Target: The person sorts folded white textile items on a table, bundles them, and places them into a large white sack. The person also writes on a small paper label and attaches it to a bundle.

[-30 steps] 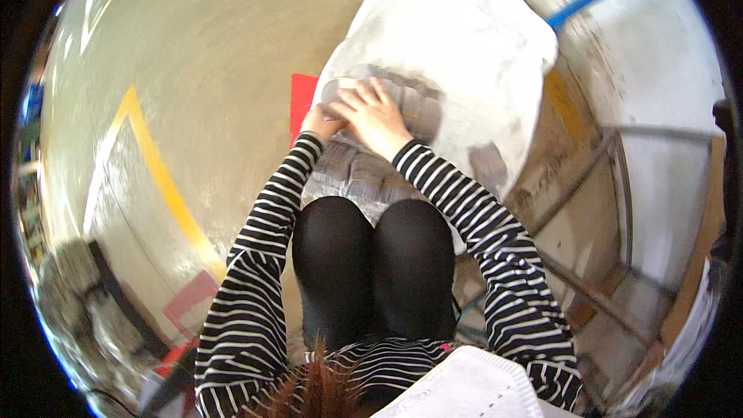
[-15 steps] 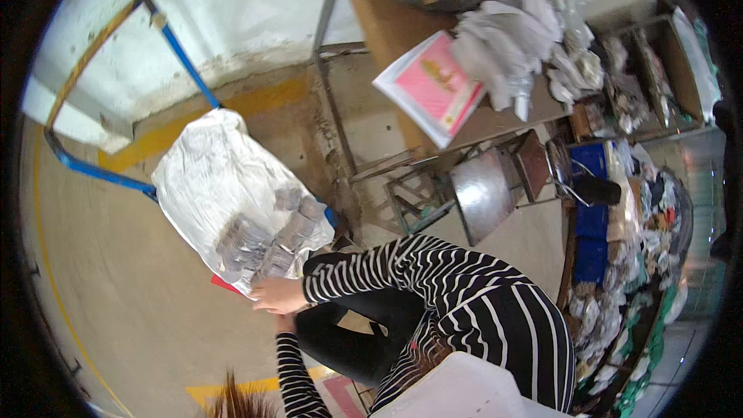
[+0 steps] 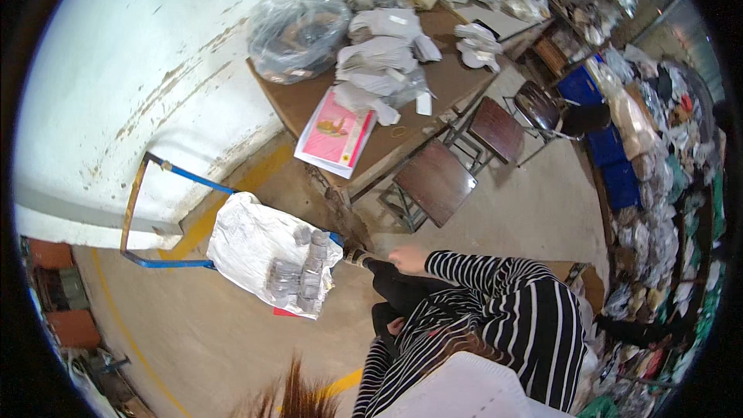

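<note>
My right hand point(image 3: 410, 258) is blurred over my black-trousered leg, off the trolley's right end. My left hand point(image 3: 396, 325) lies low by my knee, mostly hidden, so its fingers do not show. Apart from both hands, a low trolley with a blue and rusty-yellow handle point(image 3: 186, 176) is covered by a crumpled white sheet point(image 3: 248, 236). On the sheet's near right part sit several stacks of grey, plastic-wrapped pieces point(image 3: 286, 280), too small to identify. A bit of red point(image 3: 283, 312) shows beneath the sheet's near edge.
A brown table point(image 3: 290, 108) holds a pink-covered booklet point(image 3: 333, 131), piled pale sheets point(image 3: 379, 62) and a clear plastic bag point(image 3: 298, 35). Brown-topped stools point(image 3: 437, 182) stand beside it. Blue bins point(image 3: 619, 183) and heaped bags point(image 3: 654, 209) line the right. A white wall point(image 3: 139, 70) rises behind the trolley.
Both hands have drawn back from the near corner of the sheet toward my legs. My view has shifted, showing more of the table and wall. The stacks remain on the sheet.
</note>
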{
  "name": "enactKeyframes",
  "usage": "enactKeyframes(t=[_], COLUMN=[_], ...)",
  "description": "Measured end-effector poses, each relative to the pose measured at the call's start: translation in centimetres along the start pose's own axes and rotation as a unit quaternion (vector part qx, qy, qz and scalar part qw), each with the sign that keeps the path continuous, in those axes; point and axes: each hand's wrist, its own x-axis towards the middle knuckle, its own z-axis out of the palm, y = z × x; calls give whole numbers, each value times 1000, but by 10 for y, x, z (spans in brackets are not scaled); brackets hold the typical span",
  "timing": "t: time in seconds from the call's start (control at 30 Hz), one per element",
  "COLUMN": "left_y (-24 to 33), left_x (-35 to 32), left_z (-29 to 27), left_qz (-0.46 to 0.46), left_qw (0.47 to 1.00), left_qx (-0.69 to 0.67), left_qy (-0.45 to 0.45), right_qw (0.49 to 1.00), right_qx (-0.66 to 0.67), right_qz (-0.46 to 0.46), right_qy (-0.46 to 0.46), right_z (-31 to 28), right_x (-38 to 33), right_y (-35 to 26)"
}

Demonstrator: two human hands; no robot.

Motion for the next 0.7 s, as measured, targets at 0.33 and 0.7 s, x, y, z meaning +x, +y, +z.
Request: enactKeyframes(t=[0.33,0.7], left_y=[-13,89], left_x=[22,50], left_z=[-16,-91], left_qz=[-87,-21], left_qw=[971,935], left_qx=[140,13], left_qy=[172,355], right_qw=[984,917], right_qx=[93,188], right_qz=[150,249], right_qy=[25,247], right_z=[42,-106], right_x=[-204,-251], right_y=[85,203])
